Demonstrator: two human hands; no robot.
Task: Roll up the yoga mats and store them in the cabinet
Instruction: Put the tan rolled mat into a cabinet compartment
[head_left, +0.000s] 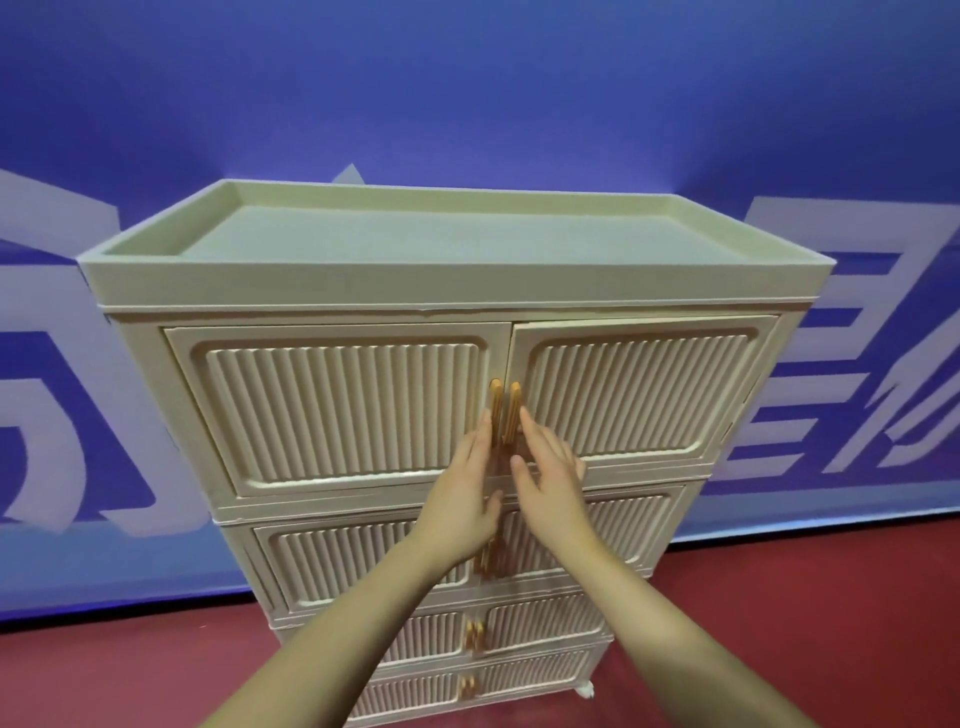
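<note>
A cream plastic cabinet (343, 410) with ribbed double doors in several tiers stands in front of me. Two orange handles (504, 413) meet at the middle of the top tier. My left hand (462, 499) reaches up with its fingertips at the left handle, fingers apart and holding nothing. My right hand (550, 483) is beside it, fingertips at the right handle, also spread. The top right door (634, 389) stands slightly ajar; the top left door looks closed. No yoga mat is in view.
The cabinet has a recessed tray top (457, 234) with a raised rim. Behind it is a blue wall banner with pale lettering (857, 364). Dark red floor (805, 623) spreads around the base. A small white caster (587, 690) shows at the cabinet's bottom right.
</note>
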